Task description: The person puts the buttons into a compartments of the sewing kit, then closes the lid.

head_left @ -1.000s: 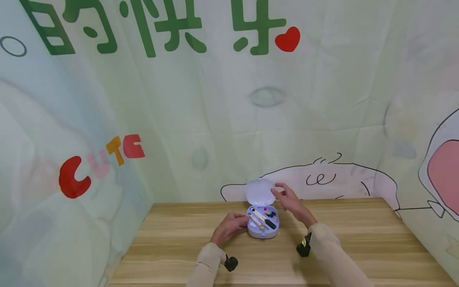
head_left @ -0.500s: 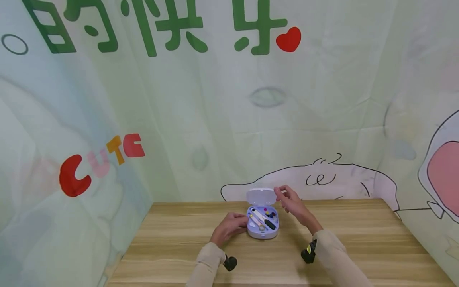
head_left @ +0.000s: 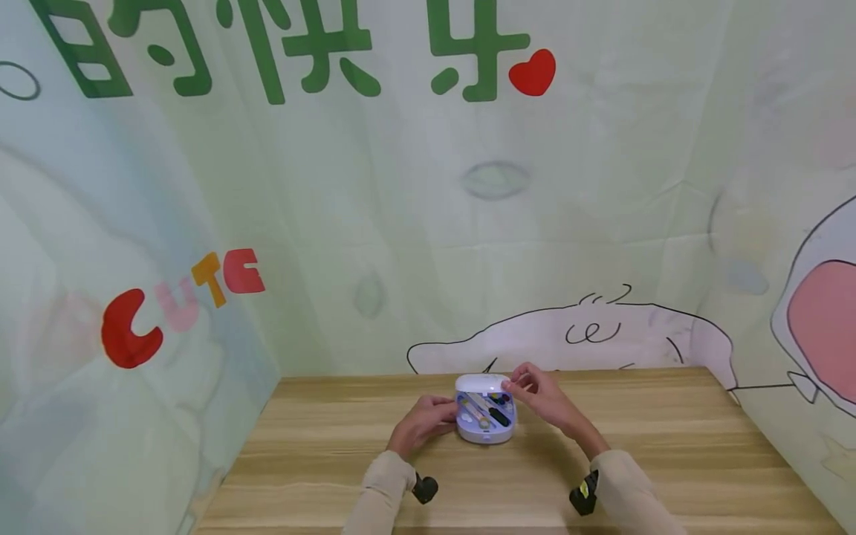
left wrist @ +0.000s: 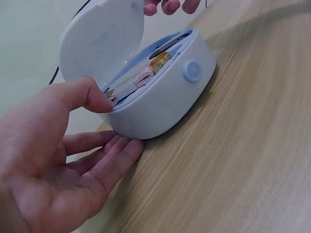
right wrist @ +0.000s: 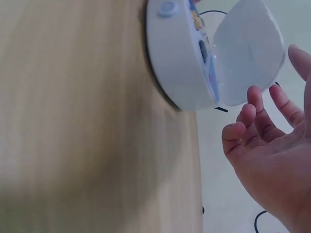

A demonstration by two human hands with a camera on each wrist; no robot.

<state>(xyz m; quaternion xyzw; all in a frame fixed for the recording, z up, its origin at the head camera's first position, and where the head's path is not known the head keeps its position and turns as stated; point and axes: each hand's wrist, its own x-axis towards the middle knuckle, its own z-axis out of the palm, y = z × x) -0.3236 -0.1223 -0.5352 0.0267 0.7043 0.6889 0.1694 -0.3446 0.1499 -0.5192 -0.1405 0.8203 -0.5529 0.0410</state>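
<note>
A small white and lilac sewing box (head_left: 486, 438) stands on the table, its hinged lid (head_left: 481, 383) tipped partway down over the back. My left hand (head_left: 420, 425) holds the box's left side, thumb on the rim and fingers low against the wall. At the lid's right edge, thumb and index finger of my right hand (head_left: 547, 399) pinch it, the other fingers loosely curled. Inside lie a pink tape measure (left wrist: 144, 76), a gold thimble (left wrist: 160, 60) and a dark-handled tool (head_left: 498, 416). Small dark spools (head_left: 500, 399) sit at the back right, partly under the lid.
The wooden table (head_left: 321, 446) reaches back to a printed cloth backdrop (head_left: 374, 223). A round button catch (left wrist: 192, 71) sticks out of the box's front. Black wrist cameras sit below both hands.
My right hand has swung the lid from upright forward and down over the box's back part. The left hand has kept its hold on the box's side.
</note>
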